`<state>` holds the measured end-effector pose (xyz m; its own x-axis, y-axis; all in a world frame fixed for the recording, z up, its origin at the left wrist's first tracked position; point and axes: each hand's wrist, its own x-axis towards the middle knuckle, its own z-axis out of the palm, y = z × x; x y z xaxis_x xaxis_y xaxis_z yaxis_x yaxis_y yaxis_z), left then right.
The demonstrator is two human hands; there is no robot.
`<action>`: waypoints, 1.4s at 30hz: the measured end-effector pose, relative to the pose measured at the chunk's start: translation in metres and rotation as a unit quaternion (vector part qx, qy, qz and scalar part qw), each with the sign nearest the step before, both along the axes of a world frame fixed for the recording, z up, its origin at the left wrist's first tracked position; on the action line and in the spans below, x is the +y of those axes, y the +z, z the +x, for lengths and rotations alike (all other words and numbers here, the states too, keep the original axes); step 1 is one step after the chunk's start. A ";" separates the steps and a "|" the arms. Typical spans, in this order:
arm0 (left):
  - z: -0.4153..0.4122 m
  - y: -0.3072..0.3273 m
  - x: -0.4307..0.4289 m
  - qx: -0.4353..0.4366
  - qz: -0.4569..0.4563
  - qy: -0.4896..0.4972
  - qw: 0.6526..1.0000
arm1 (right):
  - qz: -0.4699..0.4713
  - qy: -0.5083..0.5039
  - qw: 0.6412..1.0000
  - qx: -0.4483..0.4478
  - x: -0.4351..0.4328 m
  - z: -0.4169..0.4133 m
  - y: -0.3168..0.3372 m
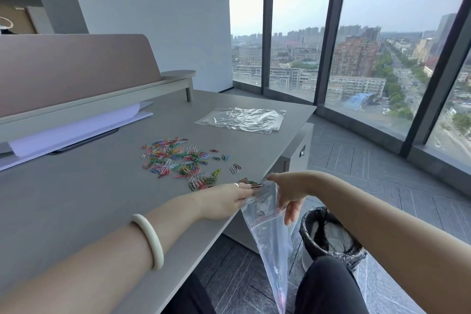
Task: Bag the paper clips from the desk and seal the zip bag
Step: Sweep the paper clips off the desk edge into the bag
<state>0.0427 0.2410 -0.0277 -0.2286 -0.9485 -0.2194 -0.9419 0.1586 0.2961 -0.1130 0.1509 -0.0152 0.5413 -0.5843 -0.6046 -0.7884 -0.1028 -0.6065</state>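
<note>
A: Item one, the counter [89, 199]?

B: Grey, filling the left and centre of the frame, its right edge running down toward lower centre.

A: Clips [178, 158]?

B: Coloured, loose, scattered at centre frame on the counter. A few stragglers lie toward the right edge, and a small cluster sits at the edge itself, just beside the left hand.

A: Left hand [229, 200]?

B: Lower centre, palm down on the counter edge, a ring on one finger, a pale bangle [149, 242] on the wrist. Its fingers [246, 190] are bunched on a few clips at the edge, right at the mouth of the bag; how many they grip cannot be told.

A: Bag [270, 242]?

B: Clear, with a red zip line, hanging off the counter edge at lower centre, mouth up. A few clips show inside near the bottom.

A: Right hand [288, 192]?

B: Just right of the left hand, past the counter edge. Its fingers pinch the bag's upper rim, holding the mouth open against the edge.

A: Other entries?

B: A second clear bag [242, 120], flat on the counter, upper centre, well apart from the clips. White paper [76, 130] at left under a low shelf. A bin [328, 234] with a black liner on the floor, lower right, beside the hanging bag.
</note>
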 end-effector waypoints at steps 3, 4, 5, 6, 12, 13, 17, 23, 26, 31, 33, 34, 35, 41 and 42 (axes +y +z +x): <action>-0.001 0.005 -0.006 0.058 -0.002 -0.002 0.998 | 0.003 -0.009 1.000 -0.001 -0.003 0.000 -0.003; 0.002 0.008 -0.007 0.083 -0.004 0.012 0.996 | 0.004 -0.023 1.000 -0.016 -0.004 0.001 -0.006; 0.006 0.011 -0.010 0.105 -0.009 0.037 0.994 | 0.001 -0.027 0.999 -0.026 -0.004 0.002 -0.005; 0.012 0.013 -0.013 0.119 -0.018 0.064 0.991 | -0.003 -0.023 0.999 -0.031 -0.006 0.003 -0.007; 0.021 0.001 -0.025 0.048 -0.003 0.103 0.993 | 0.011 -0.023 0.999 -0.022 -0.013 0.006 -0.012; 0.017 -0.002 -0.025 0.041 -0.004 0.095 0.995 | 0.015 -0.034 0.999 -0.012 -0.013 0.006 -0.013; 0.006 -0.003 -0.024 0.028 -0.006 0.028 0.999 | 0.029 -0.002 0.999 0.035 -0.006 0.004 -0.008; 0.008 0.012 -0.016 0.045 -0.025 0.004 0.999 | -0.009 0.012 1.000 0.009 -0.002 0.002 -0.009; 0.022 0.020 -0.008 -0.008 -0.037 0.027 0.999 | -0.019 0.007 1.000 -0.022 -0.005 0.002 -0.012; 0.030 0.013 0.014 -0.067 -0.006 -0.003 0.998 | -0.038 0.002 0.999 -0.035 -0.006 0.001 -0.015; 0.028 0.009 0.018 -0.075 -0.005 -0.013 0.997 | -0.049 0.011 0.998 -0.029 -0.005 0.000 -0.015; 0.026 0.006 0.019 -0.085 -0.007 -0.017 0.996 | -0.052 0.014 0.998 -0.026 -0.005 -0.001 -0.015; 0.024 0.003 0.021 -0.097 -0.010 -0.021 0.995 | -0.054 0.013 0.998 -0.023 -0.005 -0.002 -0.016; 0.006 -0.012 0.022 -0.118 -0.023 -0.013 0.993 | -0.051 0.012 0.998 -0.022 -0.001 -0.004 -0.011; 0.001 -0.013 0.020 -0.114 -0.022 -0.014 0.993 | -0.048 0.014 0.998 -0.023 0.000 -0.003 -0.011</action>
<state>0.0436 0.2610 -0.0408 -0.2033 -0.9525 -0.2267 -0.9789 0.1930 0.0669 -0.1161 0.1508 -0.0261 0.5837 -0.6230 -0.5207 -0.7561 -0.1832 -0.6283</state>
